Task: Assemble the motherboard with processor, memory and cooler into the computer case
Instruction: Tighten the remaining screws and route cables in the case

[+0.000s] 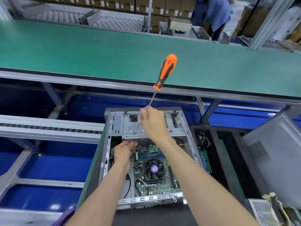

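Forearms over motherboard, drive bracket beyond

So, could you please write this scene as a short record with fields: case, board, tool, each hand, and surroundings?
case: open case, lying on its side
board: board inside the case, with cooler and memory mounted
tool: screwdriver, orange handle up, tip at a hole in the bracket
right hand: right hand grips the screwdriver shaft
left hand: left hand, fingers curled, just under the bracket; what it holds is hidden
surroundings: green conveyor behind the case
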